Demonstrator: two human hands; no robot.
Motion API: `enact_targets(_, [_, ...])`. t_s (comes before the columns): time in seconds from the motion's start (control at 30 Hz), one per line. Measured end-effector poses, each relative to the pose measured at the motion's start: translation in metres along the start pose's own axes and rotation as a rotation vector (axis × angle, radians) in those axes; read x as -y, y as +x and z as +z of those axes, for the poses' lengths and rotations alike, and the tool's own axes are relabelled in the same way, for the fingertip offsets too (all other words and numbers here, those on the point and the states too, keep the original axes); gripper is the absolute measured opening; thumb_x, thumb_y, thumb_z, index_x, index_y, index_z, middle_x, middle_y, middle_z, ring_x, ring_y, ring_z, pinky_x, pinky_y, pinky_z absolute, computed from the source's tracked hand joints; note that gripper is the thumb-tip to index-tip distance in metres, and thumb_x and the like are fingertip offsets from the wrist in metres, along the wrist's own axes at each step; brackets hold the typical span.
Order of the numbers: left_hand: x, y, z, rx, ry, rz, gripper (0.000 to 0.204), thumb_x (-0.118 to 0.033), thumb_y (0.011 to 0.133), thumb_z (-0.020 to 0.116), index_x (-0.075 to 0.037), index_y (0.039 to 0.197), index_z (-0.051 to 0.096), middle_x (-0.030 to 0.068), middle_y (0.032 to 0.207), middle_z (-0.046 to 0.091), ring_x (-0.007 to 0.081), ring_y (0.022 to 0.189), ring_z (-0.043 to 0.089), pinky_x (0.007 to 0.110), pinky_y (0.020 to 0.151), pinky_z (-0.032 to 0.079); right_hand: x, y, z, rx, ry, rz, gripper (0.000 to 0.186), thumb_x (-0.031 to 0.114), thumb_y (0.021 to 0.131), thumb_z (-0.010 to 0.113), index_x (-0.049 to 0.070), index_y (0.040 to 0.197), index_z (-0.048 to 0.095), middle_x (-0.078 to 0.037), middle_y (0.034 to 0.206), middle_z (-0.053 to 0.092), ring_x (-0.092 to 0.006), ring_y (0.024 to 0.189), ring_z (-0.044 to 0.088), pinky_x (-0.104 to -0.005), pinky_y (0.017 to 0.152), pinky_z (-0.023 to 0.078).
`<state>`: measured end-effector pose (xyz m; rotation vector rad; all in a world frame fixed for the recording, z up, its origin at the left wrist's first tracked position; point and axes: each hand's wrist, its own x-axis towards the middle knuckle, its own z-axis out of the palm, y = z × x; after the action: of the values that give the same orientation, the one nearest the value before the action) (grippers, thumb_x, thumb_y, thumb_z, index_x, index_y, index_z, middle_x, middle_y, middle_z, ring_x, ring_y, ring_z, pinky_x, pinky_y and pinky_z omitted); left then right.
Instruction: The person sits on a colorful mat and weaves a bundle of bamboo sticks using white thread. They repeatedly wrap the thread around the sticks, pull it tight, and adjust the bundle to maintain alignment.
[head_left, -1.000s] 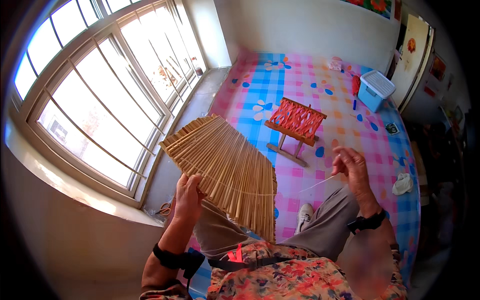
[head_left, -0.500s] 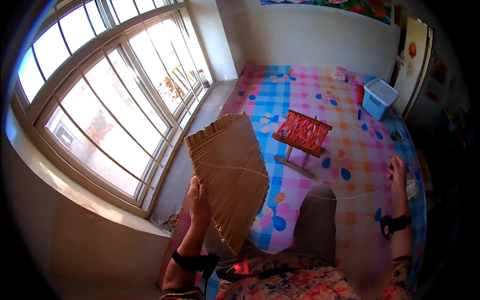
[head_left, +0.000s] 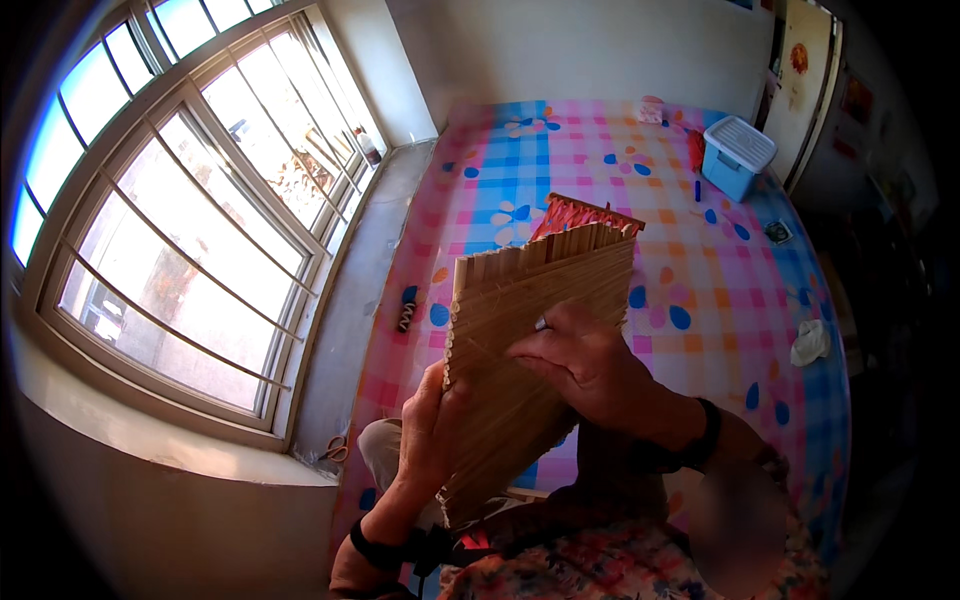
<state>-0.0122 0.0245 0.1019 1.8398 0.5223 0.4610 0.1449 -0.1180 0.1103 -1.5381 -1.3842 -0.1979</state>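
"Though partly covered by the right hand, how far along, by the look of it?"

"Well along, at a guess: ranked side by side already, edge to edge, into one whole panel, with no wide gap showing."

"And left to do?"

"Some handling, to judge by the right hand at work on the face; not yet laid aside as done. How much, hard to say."

"Held how, and where?"

"Clasped along the left edge by the left hand, raised at a tilt above the cover, just in front of the rack and hiding most of it. As for the right: curled, with fingers bent close against the panel. Whether pinching anything, cannot tell, with so much shade under the knuckles."

"Made of what?"

"Of stalks, slim, dry and straw-brown; round at the ends down the left edge, flatter-looking along the top. Ridged like corduroy, slanting across the face, ragged at the rim, lopsided rather than square."

"And round about?"

"Behind, red lacing on a wooden frame; beneath, smooth sheen, checks and petals. Farther off, a blue plastic box with a ribbed pale lid. To the right, a crumpled white cloth; to the left, on the rough grey ledge, scissors."
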Motion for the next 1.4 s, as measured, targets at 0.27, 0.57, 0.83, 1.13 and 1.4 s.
enact_targets(0.27, [0.005, -0.002, -0.004, 0.064, -0.035, -0.025, 0.028, -0.019, 0.099, 0.048, -0.002, 0.121, 0.054, 0.0047, 0.1, 0.061, 0.0094, 0.094, 0.052, 0.026, 0.083, 0.044, -0.002, 0.006, 0.019, 0.06, -0.115, 0.0, 0.02, 0.011, 0.082, 0.064, 0.007, 0.101, 0.067, -0.012, 0.077, 0.053, -0.0311, 0.075, 0.057, -0.0417, 0.063, 0.049])
enact_targets(0.57, [0.012, -0.004, -0.009, 0.072, -0.136, -0.015, 0.029, -0.018, 0.1, 0.047, 0.0, 0.121, 0.053, 0.0027, 0.1, 0.06, 0.008, 0.095, 0.051, 0.025, 0.085, 0.043, -0.001, 0.011, 0.015, 0.179, -0.101, -0.007, 0.026, 0.01, 0.084, 0.057, 0.006, 0.108, 0.066, -0.014, 0.078, 0.054, -0.0328, 0.074, 0.058, -0.042, 0.064, 0.049])
enact_targets(0.83, [0.009, -0.005, -0.006, 0.055, -0.255, -0.064, 0.025, -0.018, 0.099, 0.05, 0.0, 0.115, 0.057, -0.0012, 0.104, 0.058, 0.0059, 0.096, 0.049, 0.023, 0.084, 0.043, -0.002, 0.014, 0.011, 0.214, 0.024, 0.056, 0.022, 0.011, 0.088, 0.059, 0.005, 0.108, 0.066, -0.017, 0.086, 0.063, -0.0351, 0.08, 0.062, -0.0413, 0.07, 0.052])
enact_targets(1.13, [0.009, -0.005, -0.003, 0.086, -0.219, -0.069, 0.031, -0.02, 0.1, 0.049, 0.0, 0.123, 0.053, 0.0009, 0.103, 0.059, 0.0074, 0.096, 0.049, 0.024, 0.087, 0.041, -0.016, 0.011, 0.005, 0.233, 0.05, 0.032, 0.022, 0.013, 0.088, 0.06, 0.009, 0.108, 0.068, -0.015, 0.079, 0.06, -0.0343, 0.074, 0.061, -0.0419, 0.066, 0.05])
enact_targets(1.4, [0.01, -0.005, 0.0, 0.107, -0.275, -0.07, 0.031, -0.021, 0.099, 0.05, 0.0, 0.123, 0.053, 0.0005, 0.104, 0.059, 0.0073, 0.097, 0.049, 0.024, 0.087, 0.041, -0.023, 0.01, 0.001, 0.25, 0.039, -0.003, 0.023, 0.011, 0.087, 0.062, 0.011, 0.109, 0.068, -0.013, 0.079, 0.058, -0.0324, 0.076, 0.061, -0.0401, 0.067, 0.05])
